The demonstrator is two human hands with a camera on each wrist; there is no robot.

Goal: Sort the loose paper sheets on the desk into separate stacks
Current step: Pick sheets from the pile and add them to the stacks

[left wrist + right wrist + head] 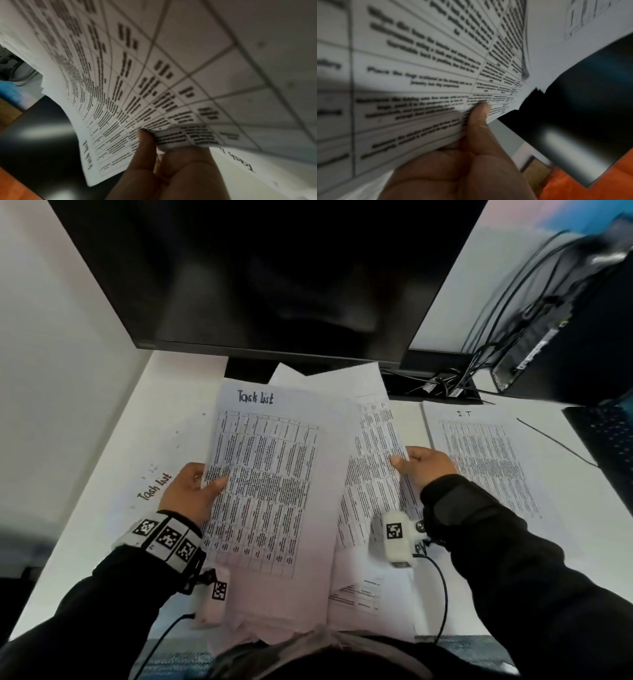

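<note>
My left hand (191, 491) pinches the left edge of a printed sheet headed "Task List" (274, 474), lifted above the desk; its thumb lies on the table print (145, 136). My right hand (421, 465) grips the right edge of a loose bundle of printed sheets (373, 467) fanned out behind the first one, thumb on top (479, 113). A stack of table sheets (489, 463) lies flat on the desk to the right. Another sheet marked "Task List" (154, 487) lies flat at the left, partly under my left hand.
A large dark monitor (267, 275) hangs over the back of the white desk (102, 440). A black computer case (565, 337) with cables (479, 364) stands at the back right. A dark keyboard corner (609, 440) shows at the right edge.
</note>
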